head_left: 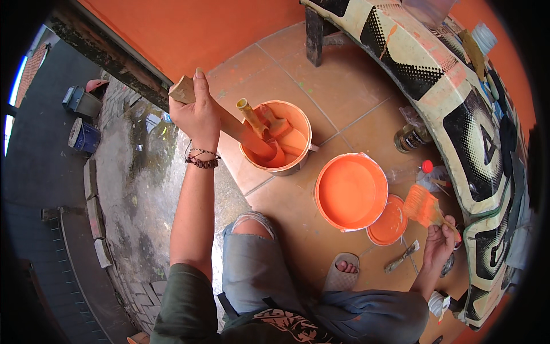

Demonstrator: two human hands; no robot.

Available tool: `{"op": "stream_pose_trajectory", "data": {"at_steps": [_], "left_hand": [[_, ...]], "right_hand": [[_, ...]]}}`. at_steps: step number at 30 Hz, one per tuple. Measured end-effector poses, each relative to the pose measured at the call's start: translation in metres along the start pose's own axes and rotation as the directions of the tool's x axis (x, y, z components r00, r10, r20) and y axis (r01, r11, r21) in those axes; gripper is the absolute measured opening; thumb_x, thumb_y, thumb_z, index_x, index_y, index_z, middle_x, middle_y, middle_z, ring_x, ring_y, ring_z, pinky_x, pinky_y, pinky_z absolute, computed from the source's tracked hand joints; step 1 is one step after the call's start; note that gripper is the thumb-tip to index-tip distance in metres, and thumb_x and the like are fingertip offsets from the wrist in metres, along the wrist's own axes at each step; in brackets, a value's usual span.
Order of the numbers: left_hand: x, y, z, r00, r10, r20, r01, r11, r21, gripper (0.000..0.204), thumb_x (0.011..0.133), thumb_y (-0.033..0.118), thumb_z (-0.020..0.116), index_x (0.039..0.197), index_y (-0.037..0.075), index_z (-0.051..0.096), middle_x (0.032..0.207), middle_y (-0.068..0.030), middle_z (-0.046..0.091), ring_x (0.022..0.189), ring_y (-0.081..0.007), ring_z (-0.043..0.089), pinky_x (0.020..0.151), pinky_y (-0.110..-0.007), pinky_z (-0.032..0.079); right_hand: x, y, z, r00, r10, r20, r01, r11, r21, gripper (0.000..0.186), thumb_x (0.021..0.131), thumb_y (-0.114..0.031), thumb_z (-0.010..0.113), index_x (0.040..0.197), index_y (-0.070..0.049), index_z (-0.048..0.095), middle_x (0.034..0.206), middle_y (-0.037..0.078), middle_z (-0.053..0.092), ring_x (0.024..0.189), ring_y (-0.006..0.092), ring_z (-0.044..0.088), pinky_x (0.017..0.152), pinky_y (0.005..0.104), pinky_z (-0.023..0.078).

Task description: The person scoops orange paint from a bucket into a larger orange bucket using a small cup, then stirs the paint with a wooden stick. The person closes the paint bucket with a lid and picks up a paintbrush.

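My left hand (196, 112) grips the top of a flat wooden stick (229, 122) that slants down into a metal bucket (302, 150) of orange paint. Two paint-coated brush handles (252, 117) lean inside the same bucket. My right hand (440, 242) holds a paintbrush (423, 206) with orange bristles, raised beside a patterned table edge. Between the hands stands a plastic bucket (350, 192) full of orange paint, with its orange lid (389, 222) lying flat beside it.
A black-and-cream patterned table (452, 86) curves along the right, with a glass jar (410, 137) and a red-capped bottle (427, 169) at its foot. A small metal tool (402, 256) lies on the tiled floor. My sandalled foot (342, 270) rests near the lid. An orange wall (189, 28) stands behind.
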State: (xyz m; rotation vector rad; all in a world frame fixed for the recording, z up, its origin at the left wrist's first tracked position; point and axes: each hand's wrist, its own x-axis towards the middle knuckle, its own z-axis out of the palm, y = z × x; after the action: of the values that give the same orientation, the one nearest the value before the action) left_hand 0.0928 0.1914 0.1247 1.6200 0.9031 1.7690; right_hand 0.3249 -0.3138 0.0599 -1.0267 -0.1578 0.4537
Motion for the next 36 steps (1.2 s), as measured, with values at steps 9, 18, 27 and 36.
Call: {"op": "stream_pose_trajectory", "data": {"at_steps": [9,18,27,36], "left_hand": [[0.031,-0.09,0.0,0.957,-0.285,-0.05,0.289,0.932,0.217,0.039,0.081,0.034,0.079,0.084,-0.001,0.063,0.081,-0.0051,0.066,0.072,-0.0102,0.057,0.067,-0.028,0.049],[0.025,-0.108,-0.014,0.826,-0.549,0.128,0.519,0.829,0.207,0.055,0.078,0.038,0.079,0.113,0.0,0.059,0.11,-0.0093,0.064,0.089,-0.0195,0.065,0.068,-0.032,0.058],[0.005,-0.116,-0.056,0.696,-0.703,0.149,0.644,0.702,0.304,0.076,0.077,0.067,0.065,0.114,0.0,0.059,0.105,-0.0107,0.063,0.084,-0.0208,0.063,0.071,-0.032,0.043],[-0.088,-0.131,-0.126,0.735,-0.678,-0.001,0.591,0.64,0.491,0.053,0.083,0.046,0.073,0.099,-0.001,0.056,0.09,-0.0112,0.06,0.074,-0.0179,0.058,0.056,-0.028,0.041]], "right_hand": [[-0.006,-0.003,0.009,0.999,0.01,0.051,-0.012,0.999,0.039,0.025,0.088,-0.003,0.054,0.112,0.001,0.053,0.113,0.02,0.063,0.097,0.0261,0.067,0.085,0.0377,0.059],[-0.082,-0.061,-0.02,0.982,-0.122,-0.144,0.155,0.958,0.24,0.025,0.089,-0.008,0.053,0.113,0.0,0.055,0.105,0.012,0.067,0.086,0.0256,0.069,0.082,0.0392,0.059],[-0.316,-0.291,-0.161,0.368,-0.751,-0.549,0.649,0.63,-0.427,0.021,0.097,-0.008,0.052,0.101,0.012,0.058,0.105,0.019,0.065,0.106,0.0267,0.063,0.101,0.0346,0.053],[-0.525,-0.514,-0.281,0.003,-0.878,-0.479,0.712,0.338,-0.615,0.028,0.101,-0.009,0.043,0.115,0.015,0.046,0.118,0.025,0.049,0.116,0.0353,0.051,0.107,0.0391,0.046]]}}
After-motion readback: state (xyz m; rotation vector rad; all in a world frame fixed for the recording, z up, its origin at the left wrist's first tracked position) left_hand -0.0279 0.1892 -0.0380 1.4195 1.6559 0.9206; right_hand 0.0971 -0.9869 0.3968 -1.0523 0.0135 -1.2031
